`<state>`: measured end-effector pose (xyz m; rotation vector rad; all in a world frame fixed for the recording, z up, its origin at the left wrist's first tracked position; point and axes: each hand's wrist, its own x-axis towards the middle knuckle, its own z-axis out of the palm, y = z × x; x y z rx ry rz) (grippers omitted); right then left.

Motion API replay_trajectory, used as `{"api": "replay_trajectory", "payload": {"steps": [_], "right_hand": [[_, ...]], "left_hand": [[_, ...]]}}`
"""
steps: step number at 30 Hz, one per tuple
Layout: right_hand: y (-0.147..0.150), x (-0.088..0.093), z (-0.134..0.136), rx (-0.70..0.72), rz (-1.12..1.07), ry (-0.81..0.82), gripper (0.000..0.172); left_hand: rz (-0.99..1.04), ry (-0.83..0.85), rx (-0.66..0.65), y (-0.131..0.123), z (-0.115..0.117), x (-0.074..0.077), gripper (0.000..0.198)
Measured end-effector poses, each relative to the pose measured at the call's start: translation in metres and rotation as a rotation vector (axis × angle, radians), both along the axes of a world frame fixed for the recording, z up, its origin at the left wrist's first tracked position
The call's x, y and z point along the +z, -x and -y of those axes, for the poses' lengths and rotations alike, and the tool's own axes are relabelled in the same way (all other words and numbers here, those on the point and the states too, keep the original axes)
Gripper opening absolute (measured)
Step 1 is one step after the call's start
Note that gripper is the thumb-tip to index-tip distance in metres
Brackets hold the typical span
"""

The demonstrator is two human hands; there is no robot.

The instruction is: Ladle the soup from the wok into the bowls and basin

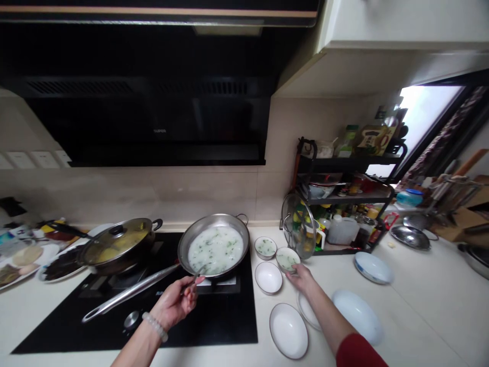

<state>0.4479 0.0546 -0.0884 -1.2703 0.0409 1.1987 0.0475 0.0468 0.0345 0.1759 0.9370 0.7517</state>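
Observation:
A wide steel pan (184, 242) on the stove holds white soup (216, 250) with green bits. At its front rim, my left hand (173, 300) is closed around the handle of a spoon (198, 275), whose lower end dips into the soup. To the right on the counter, my right hand (300, 278) grips the near edge of a small bowl (287, 259) of the same soup. A second filled bowl (265, 247) is just left of it. Bare white bowls, one small (268, 278) and one larger (289, 331), stand nearer me.
A lidded pot (118, 244) occupies the left burner, beside plates of food (57, 265). The pan's long handle (130, 294) points toward the front left. A glass lid (300, 227) leans on a black rack (344, 199). Pale blue dishes (357, 313) lie at right.

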Motion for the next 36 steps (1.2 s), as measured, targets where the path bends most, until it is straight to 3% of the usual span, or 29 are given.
{"api": "replay_trajectory", "payload": {"steps": [5,16,22,27,36], "right_hand": [[0.000,-0.018,-0.016,-0.046,-0.154,0.141,0.028],[-0.002,-0.030,-0.014,-0.076,-0.189,0.126,0.031],[0.002,-0.020,-0.009,-0.070,-0.162,0.094,0.024],[0.005,-0.006,-0.002,-0.071,-0.126,0.060,0.008],[0.012,0.022,0.015,-0.013,-0.092,-0.009,0.021]], "left_hand": [[0.003,-0.010,0.010,0.000,-0.001,-0.005,0.017],[-0.009,-0.028,0.018,-0.002,-0.003,-0.009,0.017],[0.010,0.002,0.025,0.000,-0.004,-0.013,0.012],[0.021,-0.006,0.026,0.000,-0.005,-0.016,0.012],[0.029,-0.014,0.023,-0.001,-0.004,-0.015,0.014]]}}
